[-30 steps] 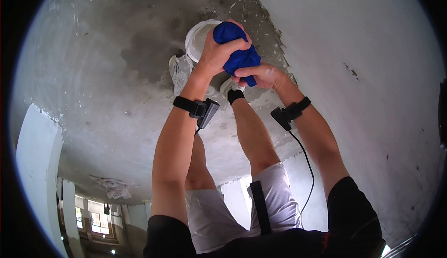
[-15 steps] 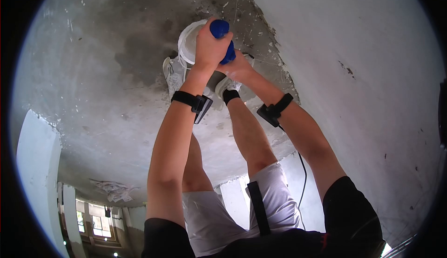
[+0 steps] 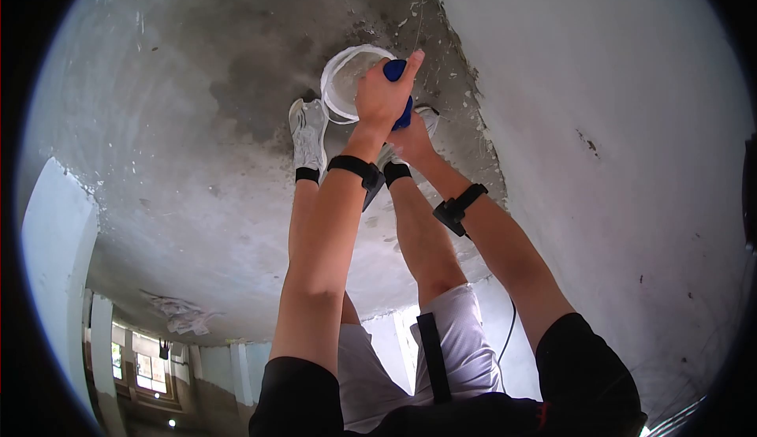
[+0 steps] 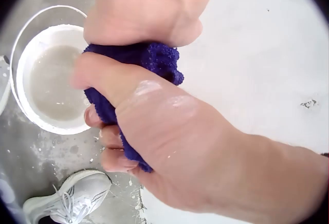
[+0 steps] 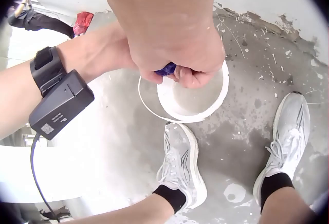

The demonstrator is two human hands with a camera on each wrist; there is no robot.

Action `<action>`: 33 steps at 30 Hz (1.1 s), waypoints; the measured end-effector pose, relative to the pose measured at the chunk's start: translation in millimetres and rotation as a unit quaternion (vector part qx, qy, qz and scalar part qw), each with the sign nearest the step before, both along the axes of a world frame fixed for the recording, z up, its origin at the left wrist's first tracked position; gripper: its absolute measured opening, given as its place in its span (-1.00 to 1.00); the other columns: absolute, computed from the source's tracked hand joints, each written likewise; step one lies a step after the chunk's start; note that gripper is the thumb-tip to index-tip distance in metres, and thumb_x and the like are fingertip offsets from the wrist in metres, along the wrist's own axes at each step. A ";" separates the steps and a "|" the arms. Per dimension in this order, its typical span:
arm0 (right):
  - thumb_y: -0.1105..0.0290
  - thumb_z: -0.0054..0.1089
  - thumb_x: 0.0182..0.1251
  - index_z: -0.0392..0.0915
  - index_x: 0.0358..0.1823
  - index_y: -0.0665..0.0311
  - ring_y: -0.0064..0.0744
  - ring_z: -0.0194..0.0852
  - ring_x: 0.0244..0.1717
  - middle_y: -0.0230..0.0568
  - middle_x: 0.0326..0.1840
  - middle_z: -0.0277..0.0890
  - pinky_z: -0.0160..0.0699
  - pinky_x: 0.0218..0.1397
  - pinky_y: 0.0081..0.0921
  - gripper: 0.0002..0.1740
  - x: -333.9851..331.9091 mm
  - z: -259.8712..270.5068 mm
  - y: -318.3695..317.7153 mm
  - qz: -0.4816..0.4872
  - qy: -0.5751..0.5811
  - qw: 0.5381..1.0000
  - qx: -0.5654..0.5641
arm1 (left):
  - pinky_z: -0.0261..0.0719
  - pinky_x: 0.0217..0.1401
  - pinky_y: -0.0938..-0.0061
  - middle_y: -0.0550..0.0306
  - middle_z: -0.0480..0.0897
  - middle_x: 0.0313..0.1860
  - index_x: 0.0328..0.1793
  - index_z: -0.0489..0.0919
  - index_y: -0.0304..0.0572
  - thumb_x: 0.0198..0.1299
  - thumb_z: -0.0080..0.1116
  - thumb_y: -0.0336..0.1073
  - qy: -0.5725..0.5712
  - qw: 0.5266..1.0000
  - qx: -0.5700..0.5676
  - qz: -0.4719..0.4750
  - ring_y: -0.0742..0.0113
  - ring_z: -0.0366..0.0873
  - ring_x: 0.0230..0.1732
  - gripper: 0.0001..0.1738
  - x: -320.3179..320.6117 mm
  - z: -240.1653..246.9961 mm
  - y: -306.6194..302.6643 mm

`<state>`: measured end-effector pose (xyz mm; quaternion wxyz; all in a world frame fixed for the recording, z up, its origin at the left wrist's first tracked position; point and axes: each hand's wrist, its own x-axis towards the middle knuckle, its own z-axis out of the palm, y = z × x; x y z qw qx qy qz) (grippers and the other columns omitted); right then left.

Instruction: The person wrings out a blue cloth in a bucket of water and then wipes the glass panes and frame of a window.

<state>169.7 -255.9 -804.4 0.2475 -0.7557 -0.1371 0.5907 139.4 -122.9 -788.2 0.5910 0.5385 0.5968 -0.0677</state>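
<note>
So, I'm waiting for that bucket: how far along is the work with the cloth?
Looks done: the blue cloth is bunched up, clear of the cloudy liquid in the bucket. In hand: the left hand and right hand grip it together, probably wringing. Likely left: finishing the squeeze and opening it out; how wet it is, I can't tell.

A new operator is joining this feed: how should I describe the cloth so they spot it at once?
Start with the grey floor and find the round white bucket near the shoes. Beside it in view, the left hand and right hand grip the cloth. It is bunched, fuzzy and deep blue, unlike the pale bucket and shoes.
</note>
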 end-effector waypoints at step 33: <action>0.13 0.62 0.07 0.52 0.13 0.38 -0.29 0.71 0.00 -0.10 -0.04 0.73 0.59 0.13 -0.34 -0.30 3.1 67.0 13.0 -0.021 -0.022 0.996 0.078 | 0.64 -0.01 0.11 -0.32 0.73 -0.30 -0.18 0.69 -0.37 0.30 0.17 0.35 -0.104 0.993 0.030 0.037 -0.29 0.72 -0.16 -0.26 -13.0 65.7 19.9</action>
